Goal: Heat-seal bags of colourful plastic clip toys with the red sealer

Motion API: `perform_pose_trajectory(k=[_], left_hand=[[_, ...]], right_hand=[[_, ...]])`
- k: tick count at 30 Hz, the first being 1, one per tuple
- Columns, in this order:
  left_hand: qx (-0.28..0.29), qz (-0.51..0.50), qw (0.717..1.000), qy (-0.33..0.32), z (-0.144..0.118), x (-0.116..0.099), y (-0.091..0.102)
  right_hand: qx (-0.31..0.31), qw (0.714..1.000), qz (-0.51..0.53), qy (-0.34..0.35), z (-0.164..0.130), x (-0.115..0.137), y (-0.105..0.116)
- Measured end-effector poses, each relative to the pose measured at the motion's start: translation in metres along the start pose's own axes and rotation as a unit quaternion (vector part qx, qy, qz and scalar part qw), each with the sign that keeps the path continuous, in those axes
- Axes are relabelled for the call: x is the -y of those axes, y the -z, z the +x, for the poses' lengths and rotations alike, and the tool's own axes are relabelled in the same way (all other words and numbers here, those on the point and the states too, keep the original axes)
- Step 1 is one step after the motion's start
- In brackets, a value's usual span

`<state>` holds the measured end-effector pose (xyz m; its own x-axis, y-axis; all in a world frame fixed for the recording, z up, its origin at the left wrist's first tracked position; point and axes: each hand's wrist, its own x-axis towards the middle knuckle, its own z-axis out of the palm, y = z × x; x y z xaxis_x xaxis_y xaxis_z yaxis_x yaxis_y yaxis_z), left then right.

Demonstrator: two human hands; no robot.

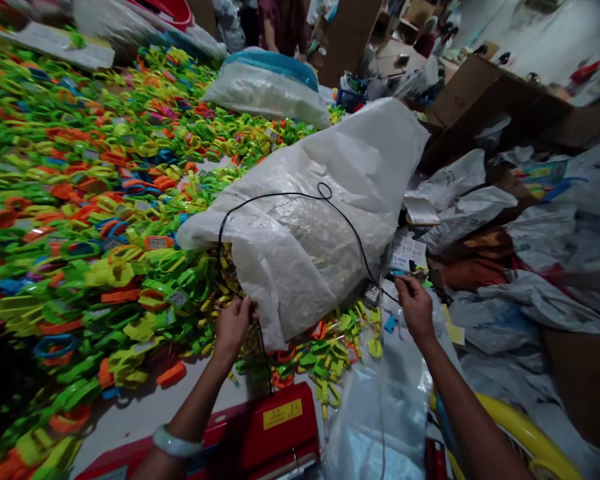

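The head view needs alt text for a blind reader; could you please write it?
A person's left hand and right hand hold a thin black cable looping over a large white plastic sack, beside heaped green, yellow and orange plastic bands. A red box-shaped device stands nearby.

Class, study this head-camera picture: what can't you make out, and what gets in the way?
All in the head view:
Black cord: the stretch inside the left hand is hidden by that hand.
Red machine: its near side is cut off by the bottom edge.
Yellow label: the print is too small and blurred.
White sack: its cloudy plastic hides most of the contents.
Person at the back: head cut off by the top edge.
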<state>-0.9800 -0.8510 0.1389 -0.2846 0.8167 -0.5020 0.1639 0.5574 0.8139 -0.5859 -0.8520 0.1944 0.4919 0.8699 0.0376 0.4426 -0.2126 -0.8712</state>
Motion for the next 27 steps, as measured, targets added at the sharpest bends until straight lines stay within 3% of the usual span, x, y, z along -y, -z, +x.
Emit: perform_pose_trajectory(k=[2,4,9,13,19,27], left_hand=[[-0.005,0.015,1.000,-0.004,-0.003,0.001,-0.003],[-0.008,0.028,1.000,-0.003,-0.007,0.002,-0.006],[-0.023,0.055,0.998,0.006,-0.015,0.005,-0.008],[-0.035,0.071,0.997,0.007,-0.017,0.007,-0.004],[-0.052,0.089,0.995,0.010,-0.023,0.014,0.004],[-0.096,0.125,0.987,0.007,-0.034,0.028,0.013]], right_hand=[[-0.014,0.993,0.025,-0.115,0.014,-0.040,0.016],[-0.020,0.975,0.056,-0.214,0.019,-0.072,0.014],[0.009,0.952,0.017,-0.304,0.011,-0.122,-0.031],[0.026,0.950,-0.093,-0.297,0.020,-0.141,-0.050],[0.066,0.925,-0.283,-0.244,0.058,-0.156,-0.030],[0.168,0.873,-0.402,-0.219,0.089,-0.163,-0.019]])
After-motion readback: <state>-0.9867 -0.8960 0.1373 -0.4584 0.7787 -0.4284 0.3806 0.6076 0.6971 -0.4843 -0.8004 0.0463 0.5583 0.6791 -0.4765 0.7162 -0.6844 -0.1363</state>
